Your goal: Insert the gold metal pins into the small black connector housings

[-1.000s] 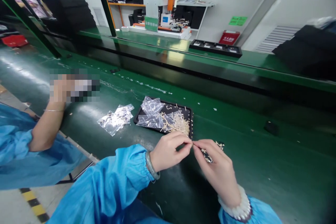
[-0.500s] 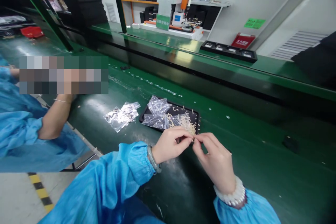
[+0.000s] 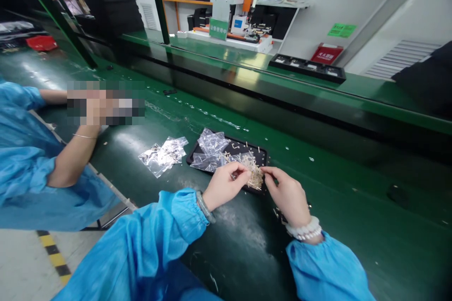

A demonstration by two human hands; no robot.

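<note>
My left hand (image 3: pixel 226 186) is over the near edge of a black tray (image 3: pixel 192 151), thumb and fingers pinched together; whatever they grip is too small to name. At the tray's right edge my right hand (image 3: pixel 287 195) also has its fingertips pressed together, and what lies in them cannot be made out. Between the hands, a pile of small pale strip-like pieces (image 3: pixel 254 176) fills the tray's right end. Clear plastic bags (image 3: pixel 212 142) lie in its left part. Beneath my right wrist are some small dark parts (image 3: pixel 280 215), partly hidden.
Left of the tray, more clear bags (image 3: pixel 164 154) lie on the green bench (image 3: pixel 353 225). A co-worker's forearm (image 3: pixel 76 155) rests at the left, the hands blurred out. Behind a dark ledge stand a white machine (image 3: pixel 228 14) and a long black tray (image 3: pixel 307 68).
My hands were together at the tray's near edge; now they are apart, the left slightly lower-left to upper-left, the right farther up. Dark parts under my right wrist have come into view.
</note>
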